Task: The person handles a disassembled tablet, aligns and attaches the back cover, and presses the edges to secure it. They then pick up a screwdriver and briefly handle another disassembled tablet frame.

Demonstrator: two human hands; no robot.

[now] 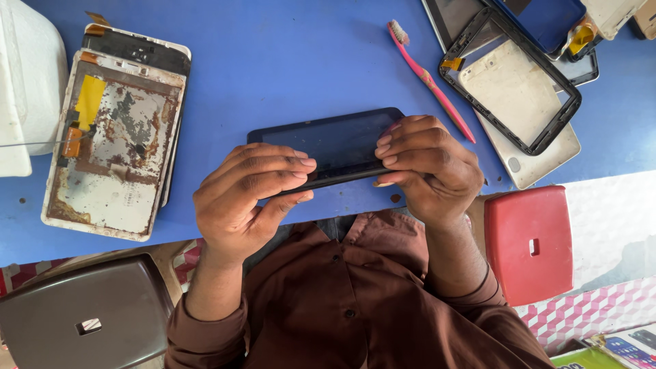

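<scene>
Both hands are pinching a dark tablet (335, 145) by its near long edge: I am curling my left hand (246, 198) around one end, fingers on the glass and thumb underneath, while my right hand (427, 167) is clamping the other end. I am holding it just above the blue table (287, 61). It looks thin, stiff, light, with slippery, breakable glass, so I judge the edges the safest hold. A pink toothbrush (430, 82) is lying beyond it, stripped tablet frames (113, 147) to either side.

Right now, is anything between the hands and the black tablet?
Nothing visible: the left hand and right hand both already grip the black tablet directly, fingers over its screen edge.
</scene>
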